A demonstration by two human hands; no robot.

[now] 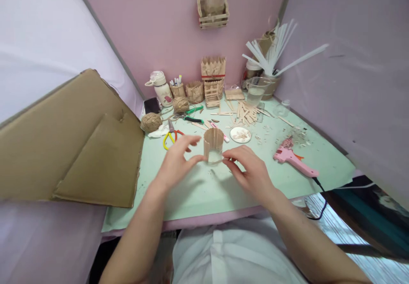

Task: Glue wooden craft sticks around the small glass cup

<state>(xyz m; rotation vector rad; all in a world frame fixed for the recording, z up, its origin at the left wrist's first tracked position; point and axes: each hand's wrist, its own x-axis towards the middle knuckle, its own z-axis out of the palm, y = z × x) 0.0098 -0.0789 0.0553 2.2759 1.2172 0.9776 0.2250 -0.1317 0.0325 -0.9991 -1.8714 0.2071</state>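
Observation:
A small round cup with upright wooden sticks around its wall stands near the middle of the green table. Its lower front looks clear, without sticks. To its left is my left hand, fingers apart, the thumb tip at the cup's lower left side. My right hand is at the cup's lower right, thumb and forefinger close together beside the wall; anything between them is too small to make out. A white dish with small wooden pieces lies just behind my right hand.
A pink glue gun with a black cord lies at the right. Scissors, pliers and twine balls are at the left. Loose sticks lie behind the dish. Large cardboard leans at the left edge.

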